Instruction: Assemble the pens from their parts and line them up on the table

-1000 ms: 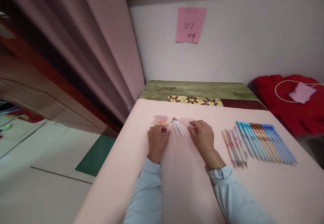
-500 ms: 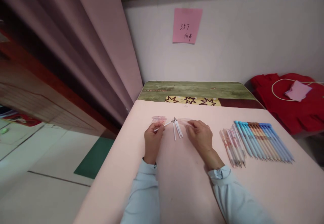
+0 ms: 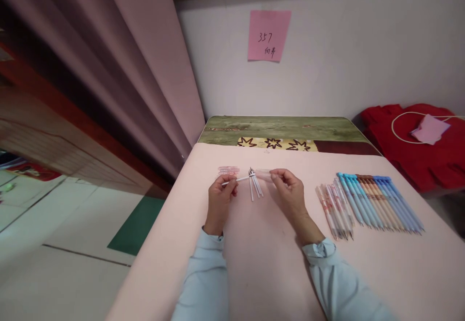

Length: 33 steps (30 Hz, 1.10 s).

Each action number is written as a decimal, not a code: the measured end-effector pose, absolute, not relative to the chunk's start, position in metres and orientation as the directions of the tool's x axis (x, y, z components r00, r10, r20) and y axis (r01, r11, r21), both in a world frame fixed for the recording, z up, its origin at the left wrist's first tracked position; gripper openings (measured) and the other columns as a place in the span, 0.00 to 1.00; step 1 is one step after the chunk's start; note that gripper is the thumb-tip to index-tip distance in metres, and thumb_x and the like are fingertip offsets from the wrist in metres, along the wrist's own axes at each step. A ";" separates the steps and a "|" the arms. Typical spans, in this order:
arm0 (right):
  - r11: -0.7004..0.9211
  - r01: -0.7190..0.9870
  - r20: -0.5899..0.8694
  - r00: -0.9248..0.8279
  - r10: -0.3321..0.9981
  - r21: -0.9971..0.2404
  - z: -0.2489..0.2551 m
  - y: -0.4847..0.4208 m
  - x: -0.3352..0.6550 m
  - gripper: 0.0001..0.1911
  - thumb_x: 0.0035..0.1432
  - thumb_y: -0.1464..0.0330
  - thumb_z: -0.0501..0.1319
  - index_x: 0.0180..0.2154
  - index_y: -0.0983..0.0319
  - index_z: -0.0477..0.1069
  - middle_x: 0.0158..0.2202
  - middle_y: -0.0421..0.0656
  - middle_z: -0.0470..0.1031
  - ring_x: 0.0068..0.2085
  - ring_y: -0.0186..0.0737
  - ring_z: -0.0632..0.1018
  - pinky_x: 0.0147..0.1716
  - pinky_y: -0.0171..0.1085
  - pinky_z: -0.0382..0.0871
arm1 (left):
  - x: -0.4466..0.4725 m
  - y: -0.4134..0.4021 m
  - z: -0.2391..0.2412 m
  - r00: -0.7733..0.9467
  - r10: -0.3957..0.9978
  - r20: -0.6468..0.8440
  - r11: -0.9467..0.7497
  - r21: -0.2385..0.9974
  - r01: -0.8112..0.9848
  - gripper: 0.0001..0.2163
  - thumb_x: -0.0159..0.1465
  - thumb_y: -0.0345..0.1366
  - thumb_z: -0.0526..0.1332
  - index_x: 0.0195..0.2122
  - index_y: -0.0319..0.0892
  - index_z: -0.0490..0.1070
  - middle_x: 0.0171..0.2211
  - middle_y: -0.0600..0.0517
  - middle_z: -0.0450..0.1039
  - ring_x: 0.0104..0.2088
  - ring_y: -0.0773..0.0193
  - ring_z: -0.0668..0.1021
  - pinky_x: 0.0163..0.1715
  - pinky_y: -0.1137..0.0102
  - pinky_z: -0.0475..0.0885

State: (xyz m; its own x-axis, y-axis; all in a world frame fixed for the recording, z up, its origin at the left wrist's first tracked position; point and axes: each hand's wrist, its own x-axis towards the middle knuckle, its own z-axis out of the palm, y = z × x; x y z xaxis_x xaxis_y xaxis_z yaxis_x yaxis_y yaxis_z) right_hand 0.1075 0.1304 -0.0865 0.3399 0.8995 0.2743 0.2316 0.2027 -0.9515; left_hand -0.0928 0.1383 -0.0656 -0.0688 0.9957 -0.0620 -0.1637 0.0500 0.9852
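Between thumb and fingers, my left hand (image 3: 220, 197) pinches a slim white pen refill (image 3: 240, 179), its dark tip pointing right. My right hand (image 3: 290, 191) is closed on the near end of a clear, faintly pink pen barrel (image 3: 264, 173), whose outline is hard to see against the cloth. Several loose white pen refills (image 3: 257, 186) lie between the hands, dark tips away from me; the held refill's tip crosses over them. Beyond my left hand rests a small stack of clear pink-patterned pen barrels (image 3: 228, 170).
Right of my right hand lies a group of clear patterned pens (image 3: 334, 209), beside a row of blue and brown pens (image 3: 378, 202). A pink cloth (image 3: 269, 263) covers the table. A red fabric item (image 3: 403, 151) sits beyond the right edge; a curtain (image 3: 156, 69) hangs left.
The refill in my left hand has swung flatter, its tip now across the loose refills. My right hand has shifted slightly, still holding the clear barrel.
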 end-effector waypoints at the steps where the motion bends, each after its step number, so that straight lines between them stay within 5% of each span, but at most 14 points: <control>1: 0.195 0.218 0.261 0.337 0.904 -0.956 -0.087 0.130 0.107 0.12 0.59 0.59 0.63 0.38 0.60 0.78 0.33 0.41 0.78 0.34 0.38 0.73 0.37 0.36 0.66 | -0.093 0.138 -0.065 -0.066 0.996 -0.066 0.055 0.986 -0.158 0.09 0.57 0.40 0.67 0.36 0.41 0.73 0.25 0.56 0.70 0.25 0.70 0.69 0.26 0.75 0.64; 16: 0.143 0.101 0.158 0.155 0.975 -0.984 -0.078 0.127 0.099 0.12 0.55 0.59 0.65 0.36 0.61 0.77 0.29 0.40 0.75 0.29 0.36 0.71 0.29 0.34 0.64 | -0.089 0.137 -0.060 0.002 0.998 -0.065 0.063 0.966 -0.251 0.09 0.57 0.39 0.68 0.35 0.42 0.71 0.25 0.56 0.71 0.24 0.71 0.71 0.26 0.74 0.65; 26: 0.299 0.388 0.307 -0.045 0.951 -0.872 -0.081 0.121 0.092 0.08 0.56 0.63 0.66 0.38 0.58 0.77 0.30 0.40 0.78 0.31 0.37 0.75 0.35 0.36 0.69 | -0.082 0.135 -0.060 0.052 0.999 0.014 -0.001 0.971 -0.239 0.10 0.56 0.40 0.68 0.33 0.41 0.71 0.23 0.56 0.70 0.21 0.72 0.69 0.23 0.74 0.63; 30: 0.276 0.336 0.325 0.099 0.940 -0.900 -0.082 0.122 0.095 0.10 0.58 0.59 0.65 0.37 0.59 0.77 0.31 0.41 0.78 0.33 0.38 0.75 0.36 0.37 0.68 | -0.093 0.138 -0.064 -0.214 0.975 0.065 -0.094 0.987 -0.129 0.11 0.59 0.42 0.65 0.39 0.41 0.73 0.26 0.55 0.70 0.24 0.69 0.69 0.25 0.73 0.64; 33: 0.239 0.206 0.286 0.244 0.927 -0.949 -0.084 0.125 0.098 0.12 0.57 0.58 0.65 0.37 0.61 0.76 0.32 0.42 0.78 0.34 0.39 0.75 0.36 0.37 0.69 | -0.108 0.141 -0.072 -0.456 0.866 0.206 -0.138 0.974 0.178 0.07 0.59 0.39 0.64 0.36 0.43 0.74 0.30 0.52 0.72 0.30 0.64 0.72 0.33 0.68 0.68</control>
State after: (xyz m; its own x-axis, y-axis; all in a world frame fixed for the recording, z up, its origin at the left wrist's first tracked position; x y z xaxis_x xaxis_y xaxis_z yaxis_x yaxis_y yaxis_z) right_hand 0.0981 0.1247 -0.0837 0.2437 0.9266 0.2863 0.2056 0.2391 -0.9490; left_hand -0.1085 0.1413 -0.0718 -0.4564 0.8656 0.2059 0.1778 -0.1380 0.9743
